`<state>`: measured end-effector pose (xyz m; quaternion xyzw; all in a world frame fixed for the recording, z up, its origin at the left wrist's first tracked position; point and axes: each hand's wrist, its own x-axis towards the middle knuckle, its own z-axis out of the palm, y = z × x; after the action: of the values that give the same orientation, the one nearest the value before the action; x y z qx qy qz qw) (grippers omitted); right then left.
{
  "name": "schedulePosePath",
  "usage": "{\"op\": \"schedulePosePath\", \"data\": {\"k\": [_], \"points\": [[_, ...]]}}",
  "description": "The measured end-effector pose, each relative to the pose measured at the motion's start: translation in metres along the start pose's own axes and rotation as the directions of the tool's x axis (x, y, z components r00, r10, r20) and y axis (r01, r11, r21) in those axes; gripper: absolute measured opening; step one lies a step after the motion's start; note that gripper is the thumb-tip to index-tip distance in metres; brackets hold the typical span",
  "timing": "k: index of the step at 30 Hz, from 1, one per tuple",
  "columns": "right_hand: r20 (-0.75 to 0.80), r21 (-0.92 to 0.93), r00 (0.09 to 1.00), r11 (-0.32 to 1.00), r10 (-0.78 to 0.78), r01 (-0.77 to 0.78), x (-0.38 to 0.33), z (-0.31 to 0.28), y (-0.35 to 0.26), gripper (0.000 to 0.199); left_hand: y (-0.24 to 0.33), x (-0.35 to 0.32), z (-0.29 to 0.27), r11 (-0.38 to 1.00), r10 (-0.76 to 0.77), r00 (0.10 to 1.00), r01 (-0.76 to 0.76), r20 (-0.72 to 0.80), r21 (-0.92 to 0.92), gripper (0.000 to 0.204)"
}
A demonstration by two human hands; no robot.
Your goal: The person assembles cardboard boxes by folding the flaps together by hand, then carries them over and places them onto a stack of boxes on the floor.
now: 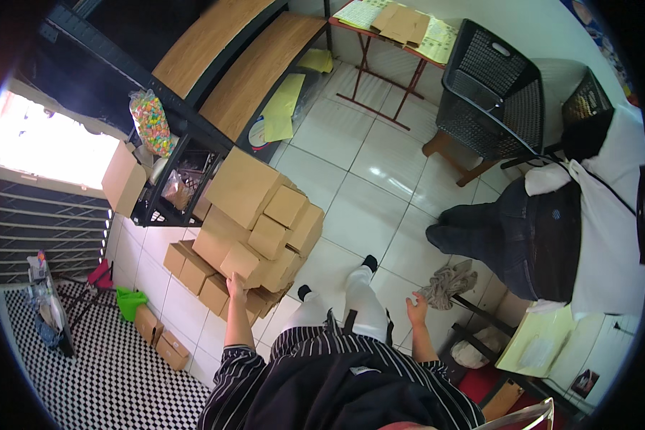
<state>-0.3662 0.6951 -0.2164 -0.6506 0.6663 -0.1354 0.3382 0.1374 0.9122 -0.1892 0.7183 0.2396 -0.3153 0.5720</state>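
At the lower front of a stack of brown cardboard boxes (238,188), my left hand (236,287) grips the near edge of a small cardboard box (241,264). Some of its fingers are hidden against the cardboard. The stack mixes one large carton on top with several smaller closed ones, standing on the white tiles to my left. My right hand (416,311) is held out at my right side, fingers apart and holding nothing. Close beside it is a crumpled grey cloth (448,284).
A person (530,236) in jeans and a white top bends at the right. Beyond are a dark plastic chair (491,100) and a red-legged table (380,107). Behind the boxes stand a black crate (183,179) and a bag of colourful sweets (150,122). A checkered mat (107,387) lies at left.
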Motion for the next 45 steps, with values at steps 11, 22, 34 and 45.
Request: {"op": "schedulePosePath", "data": {"k": [11, 22, 34, 45], "points": [[0.188, -0.022, 0.981, 0.999, 0.035, -0.031, 0.067, 0.005, -0.003, 0.034, 0.002, -0.015, 0.008, 0.872, 0.329, 0.925, -0.219, -0.192, 0.438, 0.049], [0.305, 0.195, 0.902, 0.947, -0.306, 0.255, 0.065, 0.130, -0.137, 0.032, 0.040, -0.012, 0.054, 0.567, 0.176, 0.960, 0.083, -0.219, 0.820, 0.106], [0.329, 0.227, 0.907, 0.954, -0.263, 0.194, 0.042, 0.144, -0.169, 0.029, 0.073, 0.005, 0.063, 0.598, 0.410, 0.846, 0.033, -0.341, 0.801, 0.109], [0.302, 0.187, 0.920, 0.962, -0.250, 0.200, 0.047, 0.131, -0.178, 0.027, 0.124, 0.097, 0.078, 0.619, 0.378, 0.858, 0.044, -0.347, 0.784, 0.119]]}}
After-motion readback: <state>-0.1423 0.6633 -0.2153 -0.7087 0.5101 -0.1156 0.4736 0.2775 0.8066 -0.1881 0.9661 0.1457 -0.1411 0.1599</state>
